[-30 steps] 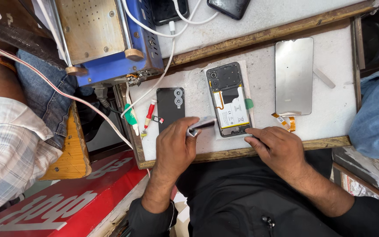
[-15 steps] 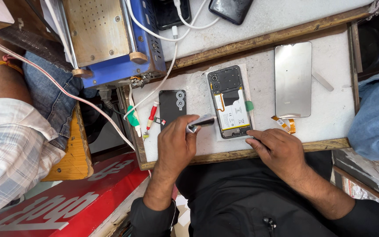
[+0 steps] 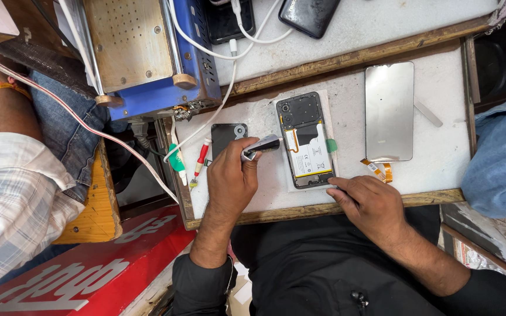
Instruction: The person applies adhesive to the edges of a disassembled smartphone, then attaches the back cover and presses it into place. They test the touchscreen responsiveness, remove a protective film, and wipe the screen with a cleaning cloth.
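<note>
left hand gripping half-hidden tool, right hand covering opened phone's bottom edge

We see the opened phone mid-surface | back cover to its left | screen panel to its right | screwdriver far left | heating machine behind, left.

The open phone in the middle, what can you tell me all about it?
The open phone lies flat on a white pad on the worn white tabletop, back cover off. Its frame is black, with a camera hole near the top. Inside sits a white battery with an orange strip curling beside it and a small green tab at its right edge. The right hand presses its bottom corner. The left hand points a small tool at its left side.
</note>
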